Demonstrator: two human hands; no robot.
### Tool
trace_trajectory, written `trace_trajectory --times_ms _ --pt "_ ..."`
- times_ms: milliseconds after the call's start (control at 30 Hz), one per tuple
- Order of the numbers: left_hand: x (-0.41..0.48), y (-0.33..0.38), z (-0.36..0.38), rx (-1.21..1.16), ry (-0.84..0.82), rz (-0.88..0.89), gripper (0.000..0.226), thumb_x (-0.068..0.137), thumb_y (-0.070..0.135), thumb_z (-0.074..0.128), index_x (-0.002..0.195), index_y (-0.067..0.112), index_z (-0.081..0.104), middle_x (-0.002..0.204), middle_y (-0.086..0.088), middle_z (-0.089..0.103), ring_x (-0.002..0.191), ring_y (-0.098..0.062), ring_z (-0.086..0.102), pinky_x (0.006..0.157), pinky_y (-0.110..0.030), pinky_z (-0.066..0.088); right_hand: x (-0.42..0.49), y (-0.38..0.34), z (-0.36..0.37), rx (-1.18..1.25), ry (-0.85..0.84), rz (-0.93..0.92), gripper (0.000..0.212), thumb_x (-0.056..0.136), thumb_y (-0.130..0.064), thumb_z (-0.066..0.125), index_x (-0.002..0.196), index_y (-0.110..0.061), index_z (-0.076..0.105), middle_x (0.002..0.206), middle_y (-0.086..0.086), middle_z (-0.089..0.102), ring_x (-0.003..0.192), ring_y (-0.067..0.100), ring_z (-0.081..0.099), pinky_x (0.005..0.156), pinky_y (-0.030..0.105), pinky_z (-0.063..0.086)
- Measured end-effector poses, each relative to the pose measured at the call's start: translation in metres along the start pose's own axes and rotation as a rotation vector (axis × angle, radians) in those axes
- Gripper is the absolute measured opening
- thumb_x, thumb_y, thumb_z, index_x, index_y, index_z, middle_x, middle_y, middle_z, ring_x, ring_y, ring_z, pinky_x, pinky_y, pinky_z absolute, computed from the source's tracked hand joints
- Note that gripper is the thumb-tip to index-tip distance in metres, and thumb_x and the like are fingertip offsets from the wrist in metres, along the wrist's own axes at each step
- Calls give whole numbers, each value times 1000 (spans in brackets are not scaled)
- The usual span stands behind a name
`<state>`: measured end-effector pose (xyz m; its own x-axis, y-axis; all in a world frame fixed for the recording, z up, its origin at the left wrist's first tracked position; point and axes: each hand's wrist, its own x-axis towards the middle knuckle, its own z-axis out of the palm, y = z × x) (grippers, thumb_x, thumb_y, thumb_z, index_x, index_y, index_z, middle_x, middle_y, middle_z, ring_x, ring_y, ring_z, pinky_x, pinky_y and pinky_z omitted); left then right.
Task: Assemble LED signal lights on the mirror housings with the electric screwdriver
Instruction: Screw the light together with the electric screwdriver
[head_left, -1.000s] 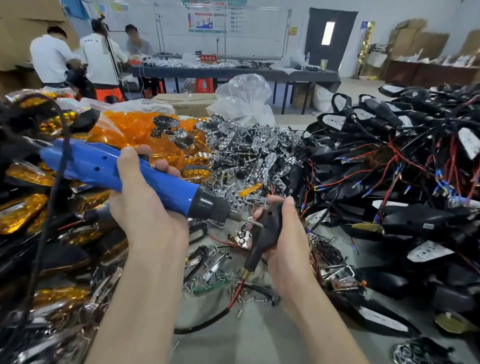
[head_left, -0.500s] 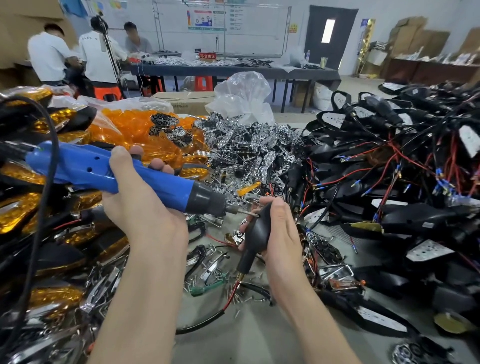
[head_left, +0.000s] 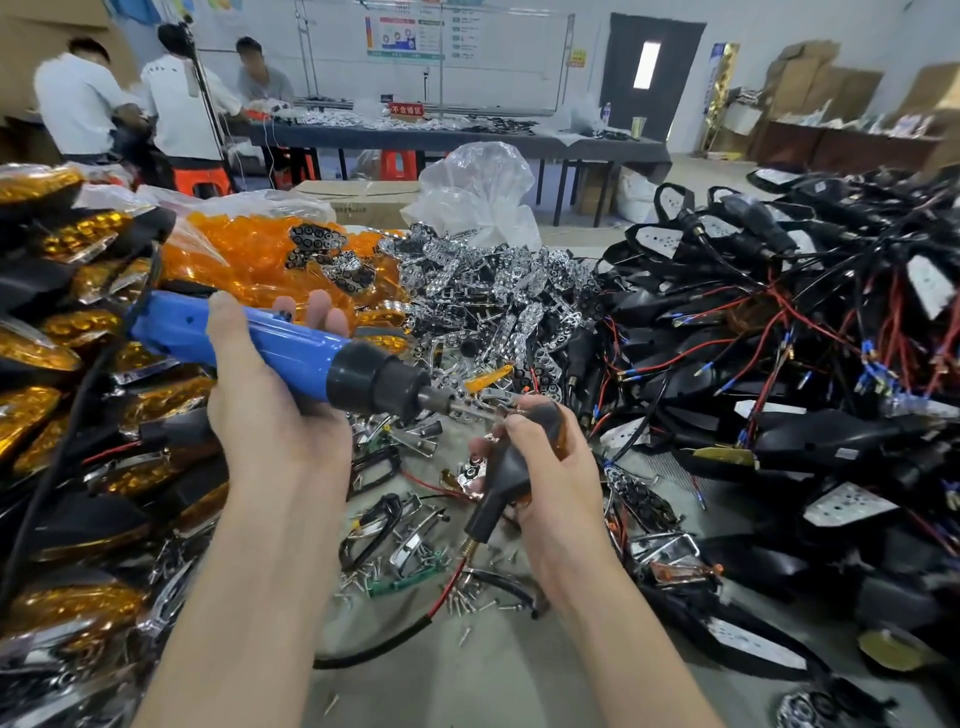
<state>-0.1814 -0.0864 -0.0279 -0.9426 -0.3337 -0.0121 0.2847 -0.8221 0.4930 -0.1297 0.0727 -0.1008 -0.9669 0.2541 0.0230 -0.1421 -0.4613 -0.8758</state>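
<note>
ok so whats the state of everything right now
screwdriver, gripped in the left hand, tilted, bit tip at the signal light
signal light, gripped in the right hand, stem down, wire hanging
screws, loose, scattered on the table
door, shut

Bright, even light; edges warped, bg soft.

The heap of reflector plates (head_left: 498, 296) is the middle. Left of it lies a bag of lenses (head_left: 244, 260). Right of it, wired housings (head_left: 779, 343). Behind it, a plastic bag (head_left: 478, 187). In front, loose screws (head_left: 363, 574).
</note>
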Motion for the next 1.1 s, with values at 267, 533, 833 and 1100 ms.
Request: trace_trajectory --times_ms 267,533,833,1100 --pt "5 -7 -16 24 35 -102 19 96 33 60 92 15 60 69 4 59 58 -10 57 63 -22 52 -1 -1 1 -39 -41 -4 15 82 -20 72 94 -24 63 78 1 63 63 17 62 51 32 53" --pt "6 -15 -28 -31 -7 -98 15 95 26 60 84 16 55 64 5 60 52 -9 58 58 -19 52 1 -2 -1 42 -22 47 9 98 -20 65 91 -24 63 76 0 66 66 19 68 48 28 50" --pt "7 -14 -28 -13 33 -113 16 95 28 60 86 16 56 67 5 60 56 -10 55 60 -22 52 4 -3 3 150 -12 171 21 88 -42 70 88 -22 73 75 2 63 60 17 62 52 31 55" --pt "5 -11 -29 -66 79 -110 17 96 26 60 86 13 56 61 3 63 47 -9 58 52 -19 51 3 -5 0 196 -54 198 25 98 -32 63 75 -24 70 79 2 65 64 16 63 49 28 51"
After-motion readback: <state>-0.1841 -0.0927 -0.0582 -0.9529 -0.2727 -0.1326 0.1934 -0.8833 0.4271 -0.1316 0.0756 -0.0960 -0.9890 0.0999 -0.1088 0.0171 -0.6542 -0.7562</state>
